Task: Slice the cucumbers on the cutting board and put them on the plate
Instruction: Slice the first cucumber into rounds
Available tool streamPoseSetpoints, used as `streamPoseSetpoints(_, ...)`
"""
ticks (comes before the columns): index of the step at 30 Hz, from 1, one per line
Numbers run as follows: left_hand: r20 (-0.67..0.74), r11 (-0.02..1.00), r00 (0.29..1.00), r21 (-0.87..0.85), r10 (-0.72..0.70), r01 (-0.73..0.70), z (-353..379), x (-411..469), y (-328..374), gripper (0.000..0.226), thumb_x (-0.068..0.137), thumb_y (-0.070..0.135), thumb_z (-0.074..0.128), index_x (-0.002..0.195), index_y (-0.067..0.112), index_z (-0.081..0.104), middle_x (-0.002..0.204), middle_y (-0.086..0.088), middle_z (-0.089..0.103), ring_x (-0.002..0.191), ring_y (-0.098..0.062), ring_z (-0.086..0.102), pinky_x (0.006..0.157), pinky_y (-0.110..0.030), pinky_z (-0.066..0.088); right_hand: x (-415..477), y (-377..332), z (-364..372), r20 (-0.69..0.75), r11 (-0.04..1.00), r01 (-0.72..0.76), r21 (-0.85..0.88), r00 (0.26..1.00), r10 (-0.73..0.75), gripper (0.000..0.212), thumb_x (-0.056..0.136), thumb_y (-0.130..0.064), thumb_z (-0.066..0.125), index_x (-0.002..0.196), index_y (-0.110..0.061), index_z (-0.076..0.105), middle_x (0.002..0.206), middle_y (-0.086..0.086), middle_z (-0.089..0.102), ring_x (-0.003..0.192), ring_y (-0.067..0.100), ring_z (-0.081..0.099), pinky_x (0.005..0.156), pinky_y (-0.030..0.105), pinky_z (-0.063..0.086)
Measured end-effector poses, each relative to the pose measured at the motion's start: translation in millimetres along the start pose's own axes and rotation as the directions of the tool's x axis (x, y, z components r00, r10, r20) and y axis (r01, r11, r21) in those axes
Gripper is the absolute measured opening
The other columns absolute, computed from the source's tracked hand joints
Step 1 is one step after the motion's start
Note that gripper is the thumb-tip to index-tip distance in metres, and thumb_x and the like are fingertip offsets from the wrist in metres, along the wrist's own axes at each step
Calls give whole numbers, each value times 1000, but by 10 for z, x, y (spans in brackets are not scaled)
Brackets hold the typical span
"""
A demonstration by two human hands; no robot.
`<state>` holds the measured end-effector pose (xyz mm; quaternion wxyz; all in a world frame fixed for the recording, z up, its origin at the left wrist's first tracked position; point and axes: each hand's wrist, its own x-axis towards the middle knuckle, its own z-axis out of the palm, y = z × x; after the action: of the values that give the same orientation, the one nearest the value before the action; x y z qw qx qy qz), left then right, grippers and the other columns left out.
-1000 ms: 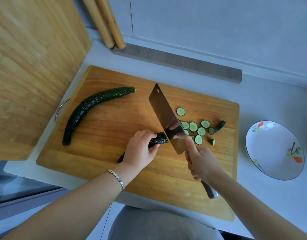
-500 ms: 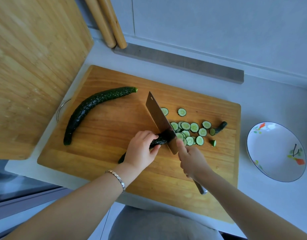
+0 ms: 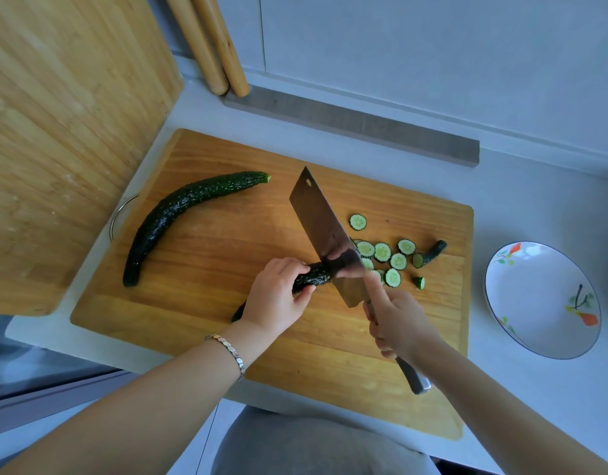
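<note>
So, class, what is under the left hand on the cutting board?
A dark cucumber: one stretch shows between the left hand and the cleaver, and its tip pokes out by the wrist. Its middle is covered by the fingers.

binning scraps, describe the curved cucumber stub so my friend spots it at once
Start at the wooden cutting board, then find the round cucumber slices right of the cleaver. At their right edge, nearest the plate, lies the stub: dark, curved and tapering, unlike the flat pale-green discs beside it.
</note>
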<state>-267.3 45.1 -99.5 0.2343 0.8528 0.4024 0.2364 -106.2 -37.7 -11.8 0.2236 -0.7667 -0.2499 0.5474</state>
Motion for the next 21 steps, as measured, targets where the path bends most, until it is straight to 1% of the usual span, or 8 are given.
streamPoseSetpoints(4,0,1000,1000,-1,-4,4,1,12,6,29,67,8,79,91,1,65,90,-10,67,83,-30,61,70,-36,53,31,-8,47,-35,993,49,-110,998,-53,54,92,-59,30,65,-13,36,47,-1,31,39,13,26,43,22,23)
streamPoseSetpoints(9,2,1000,1000,6,-7,7,13,9,-2,27,68,8,79,90,2,65,89,-9,67,82,-29,61,68,-35,53,21,26,114,-82,969,101,-223,989,-122,55,90,-61,29,69,-11,40,57,5,36,49,17,30,53,30,27)
streamPoseSetpoints(11,1,1000,1000,11,-7,7,10,12,4,27,67,8,79,89,3,65,86,-9,66,80,-29,61,65,-35,52,48,19,161,-84,961,104,-256,988,-129,55,91,-60,29,69,-11,40,58,5,37,48,16,30,52,29,27)
streamPoseSetpoints(15,2,1000,1000,-5,-6,6,-3,11,17,27,66,8,80,88,3,65,85,-8,66,79,-28,61,64,-32,52,213,44,260,-89,964,75,-257,991,-101,55,92,-60,28,65,-13,34,55,3,35,46,16,29,51,29,27)
streamPoseSetpoints(17,3,1000,1000,-12,-4,4,-8,4,18,27,66,8,80,89,3,65,86,-8,66,80,-28,61,64,-32,53,266,69,296,-101,975,61,-213,991,-84,55,92,-62,29,62,-15,31,54,2,33,47,17,28,53,30,27)
streamPoseSetpoints(19,7,1000,1000,-16,-2,2,-8,1,12,27,67,7,79,90,2,66,88,-9,66,82,-28,62,65,-34,54,287,76,279,-97,996,21,-92,995,-30,56,92,-62,30,63,-14,34,51,1,33,44,16,29,49,27,30)
streamPoseSetpoints(21,12,1000,1000,-21,3,-3,1,16,13,28,68,8,79,93,2,66,91,-10,67,84,-28,62,68,-36,55,263,60,213,-83,998,-46,44,995,50,58,93,-61,30,62,-13,38,46,-1,33,38,15,30,43,23,30)
